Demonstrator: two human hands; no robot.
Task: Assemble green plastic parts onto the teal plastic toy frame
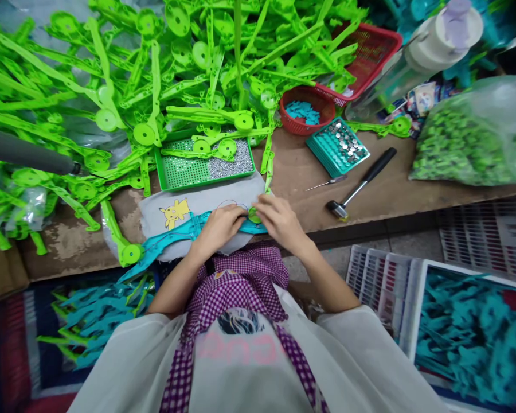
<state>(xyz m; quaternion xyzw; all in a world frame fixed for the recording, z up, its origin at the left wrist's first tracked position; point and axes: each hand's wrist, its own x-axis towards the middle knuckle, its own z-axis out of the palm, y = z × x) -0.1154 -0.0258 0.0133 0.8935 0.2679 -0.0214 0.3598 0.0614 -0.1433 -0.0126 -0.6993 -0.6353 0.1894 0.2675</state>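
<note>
My left hand (222, 225) and my right hand (278, 219) meet at the near edge of the wooden table (301, 166), over a grey cloth (206, 206) with a yellow cartoon print. Both have their fingers curled on a long teal plastic strip (176, 234) that lies across the cloth. A round green disc end (253, 215) of a lime green strip sits between my fingertips. Another lime green strip (119, 238) lies at the cloth's left edge.
A big heap of lime green strips (124, 74) fills the far table. A green tray (204, 166) of small metal bits, a round red basket (306, 110), a teal tray of studs (337, 145), a hammer (361, 183), an awl (327, 183). Teal strips fill bins right (473, 335) and left (94, 315).
</note>
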